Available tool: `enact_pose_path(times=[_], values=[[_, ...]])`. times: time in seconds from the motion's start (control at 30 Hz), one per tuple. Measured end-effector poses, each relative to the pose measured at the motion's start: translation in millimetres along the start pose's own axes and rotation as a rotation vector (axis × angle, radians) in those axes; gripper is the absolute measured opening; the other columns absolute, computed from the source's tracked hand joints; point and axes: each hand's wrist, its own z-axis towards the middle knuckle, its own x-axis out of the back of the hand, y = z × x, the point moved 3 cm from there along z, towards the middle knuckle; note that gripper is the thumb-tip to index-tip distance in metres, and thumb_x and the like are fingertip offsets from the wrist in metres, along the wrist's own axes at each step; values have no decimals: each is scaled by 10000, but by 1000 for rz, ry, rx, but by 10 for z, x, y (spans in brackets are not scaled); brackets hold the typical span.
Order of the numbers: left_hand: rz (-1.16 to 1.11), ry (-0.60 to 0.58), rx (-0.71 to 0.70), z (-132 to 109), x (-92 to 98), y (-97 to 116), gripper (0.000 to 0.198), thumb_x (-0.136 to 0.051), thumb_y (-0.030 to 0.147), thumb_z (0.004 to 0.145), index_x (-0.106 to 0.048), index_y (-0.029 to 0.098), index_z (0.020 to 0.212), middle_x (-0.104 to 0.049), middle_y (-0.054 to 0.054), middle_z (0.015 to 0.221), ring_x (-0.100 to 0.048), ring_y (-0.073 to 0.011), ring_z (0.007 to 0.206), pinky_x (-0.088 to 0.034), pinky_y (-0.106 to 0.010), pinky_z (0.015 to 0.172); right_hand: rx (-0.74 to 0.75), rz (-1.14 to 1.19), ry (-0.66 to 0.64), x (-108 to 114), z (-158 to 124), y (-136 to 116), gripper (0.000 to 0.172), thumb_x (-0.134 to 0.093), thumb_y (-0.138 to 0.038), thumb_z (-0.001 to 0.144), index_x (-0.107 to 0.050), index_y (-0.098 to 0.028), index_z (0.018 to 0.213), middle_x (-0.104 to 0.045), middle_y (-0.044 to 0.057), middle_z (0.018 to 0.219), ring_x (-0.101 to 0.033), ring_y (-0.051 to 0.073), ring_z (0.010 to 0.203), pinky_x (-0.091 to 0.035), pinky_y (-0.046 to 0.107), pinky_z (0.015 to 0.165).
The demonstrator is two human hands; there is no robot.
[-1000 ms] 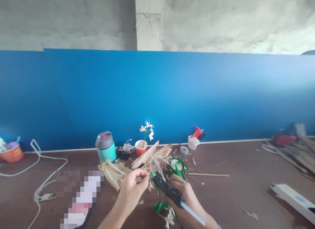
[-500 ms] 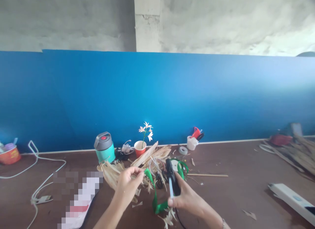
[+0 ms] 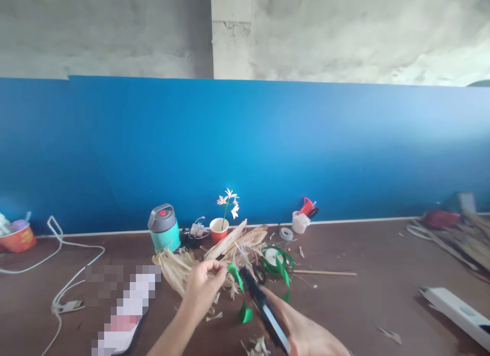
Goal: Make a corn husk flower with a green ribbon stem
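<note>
My left hand (image 3: 203, 287) pinches the end of a green ribbon (image 3: 235, 273) between thumb and fingers. The ribbon hangs down and partly passes behind the black glue gun (image 3: 257, 292), then shows again lower down. My right hand (image 3: 300, 323) is wrapped round the glue gun, whose nozzle points up and left, close to the ribbon. A pale glue stick (image 3: 276, 328) lies along the gun's back. Below the ribbon, a pale flower-like piece (image 3: 259, 346) shows at the bottom edge. Dry husks (image 3: 176, 269) are spread behind my hands.
A ribbon roll (image 3: 273, 255) with loose green loops lies behind the gun. Farther back are a teal container (image 3: 165, 237), a paper cup (image 3: 219, 233) with a white flower stem, and a tape roll (image 3: 286, 234). A thin stick (image 3: 325, 273) lies right; white cables (image 3: 61, 289) trail left.
The glue gun has tipped to the left and come down, its nozzle now close to the ribbon near my left fingers. My left hand still pinches the ribbon and has barely moved.
</note>
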Motion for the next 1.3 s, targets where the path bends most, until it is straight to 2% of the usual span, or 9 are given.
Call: enact_pose_path(times=[0.07, 0.2, 0.4, 0.77, 0.93, 1.3], values=[[3, -28, 11, 12, -32, -37, 254, -578, 398, 682, -632, 151, 709, -556, 0, 545, -494, -140, 476, -364, -234, 472, -8, 149, -79, -47, -24, 54, 973, -674, -782, 524, -506, -204, 1289, -501, 30, 855, -406, 128, 681, -380, 255, 655], [17, -82, 13, 9, -62, -51, 239, -564, 381, 708, -626, 151, 727, -541, 7, 536, -459, -124, 456, -345, -226, 462, -28, 355, -46, -50, -52, 162, 823, -693, -752, 530, -592, -239, 1165, -433, 38, 874, -326, 134, 674, -305, 264, 617], [32, -82, -59, -59, -35, 43, 191, -579, 335, 712, -635, 155, 678, -577, -12, 587, -493, -137, 529, -369, -226, 504, -8, 448, -49, -14, -51, 235, 925, -619, -836, 508, -587, -187, 1167, -418, 40, 833, -323, 143, 687, -279, 272, 618], [41, -97, -40, -85, -49, 79, 182, -562, 321, 711, -636, 157, 684, -583, -17, 589, -499, -143, 532, -377, -225, 477, 44, 401, -70, -2, -32, 239, 870, -531, -833, 625, -557, -170, 1187, -399, 24, 814, -326, 124, 675, -308, 247, 610], [22, -101, -52, -86, -53, 82, 194, -560, 332, 716, -634, 155, 682, -581, -15, 580, -510, -149, 532, -391, -236, 487, 36, 399, -74, -25, -29, 212, 854, -541, -826, 623, -562, -174, 1174, -367, 18, 796, -301, 127, 667, -286, 253, 603], [32, -93, -31, -98, -51, 69, 221, -566, 352, 713, -644, 145, 713, -587, -13, 604, -526, -163, 568, -396, -254, 531, 47, 387, -68, -20, -44, 192, 808, -559, -794, 650, -560, -179, 1175, -404, 31, 819, -333, 127, 675, -313, 259, 620]])
